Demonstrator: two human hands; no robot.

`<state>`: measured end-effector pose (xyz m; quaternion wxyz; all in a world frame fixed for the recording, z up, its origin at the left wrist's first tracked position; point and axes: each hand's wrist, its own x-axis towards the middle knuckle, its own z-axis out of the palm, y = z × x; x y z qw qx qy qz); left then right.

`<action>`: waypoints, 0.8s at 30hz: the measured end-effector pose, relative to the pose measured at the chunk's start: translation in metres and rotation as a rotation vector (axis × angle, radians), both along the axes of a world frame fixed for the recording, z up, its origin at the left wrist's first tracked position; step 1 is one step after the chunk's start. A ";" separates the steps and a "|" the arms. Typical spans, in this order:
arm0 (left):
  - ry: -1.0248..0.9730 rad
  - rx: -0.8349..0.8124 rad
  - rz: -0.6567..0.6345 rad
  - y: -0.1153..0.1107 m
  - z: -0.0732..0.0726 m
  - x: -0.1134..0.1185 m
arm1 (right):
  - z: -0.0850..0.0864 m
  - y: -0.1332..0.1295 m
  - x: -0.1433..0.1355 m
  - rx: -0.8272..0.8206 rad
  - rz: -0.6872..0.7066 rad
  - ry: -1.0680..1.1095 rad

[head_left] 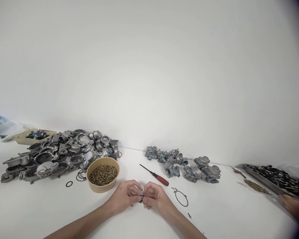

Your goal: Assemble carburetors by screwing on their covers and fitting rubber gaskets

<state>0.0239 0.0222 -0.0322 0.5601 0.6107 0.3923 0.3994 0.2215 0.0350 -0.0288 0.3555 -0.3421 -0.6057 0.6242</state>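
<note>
- Both hands meet at lower centre of the frame: left hand (124, 196) and right hand (154, 196) have fingers curled in tight, fingertips pinching one small dark part (141, 198) between them. It's too tiny to make out.
- Count: one paper bowl (102, 188) of brass screws just left of the hands, one red-handled screwdriver (155, 175) just above, one big black o-ring (181, 198) to the right, one small ring (69, 184) further left.
- Two metal piles: big heap of castings (62, 153) at left, smaller cluster of carburetor bodies (181, 164) at right.
- A tray (264, 181) at the right edge is cut off and blurry.
</note>
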 end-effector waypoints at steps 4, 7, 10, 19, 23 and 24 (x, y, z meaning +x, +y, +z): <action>-0.001 -0.005 0.010 0.000 0.003 0.000 | -0.004 -0.001 -0.002 0.009 -0.043 -0.057; 0.004 -0.001 0.014 -0.001 0.004 0.000 | -0.008 -0.001 -0.002 0.007 -0.045 -0.082; 0.003 -0.005 0.015 0.000 0.002 0.000 | -0.011 0.001 -0.001 0.003 -0.028 -0.091; -0.031 -0.051 -0.008 0.005 -0.001 -0.004 | -0.009 0.004 -0.002 -0.041 -0.071 -0.076; -0.104 -0.087 -0.025 0.008 -0.002 -0.006 | -0.006 0.004 -0.002 -0.065 -0.070 -0.069; -0.118 -0.095 -0.018 0.009 -0.003 -0.007 | -0.006 0.004 -0.002 -0.066 -0.071 -0.072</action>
